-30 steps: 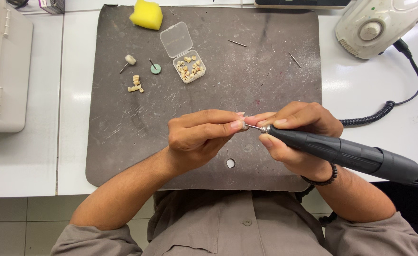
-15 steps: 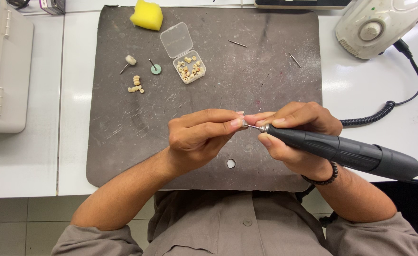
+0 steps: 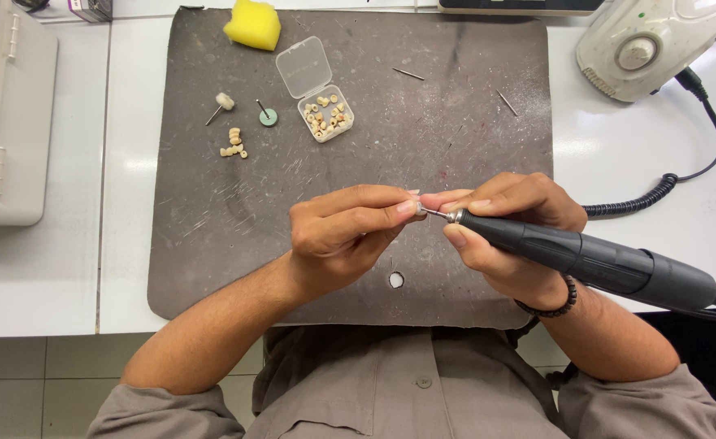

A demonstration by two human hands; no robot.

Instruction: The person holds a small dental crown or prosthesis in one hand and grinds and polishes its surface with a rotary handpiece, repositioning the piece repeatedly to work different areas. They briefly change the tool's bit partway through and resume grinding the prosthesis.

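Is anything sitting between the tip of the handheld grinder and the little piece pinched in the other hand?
Nothing visible does. The grinder in the right hand points its bit straight at the small piece pinched in the left hand.

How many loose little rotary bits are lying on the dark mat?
4. A white felt-tipped bit and a green disc bit lie left of the small clear box; two thin bare shafts lie further right, one near the top and one by the mat's edge. Others may be hidden under the hands.
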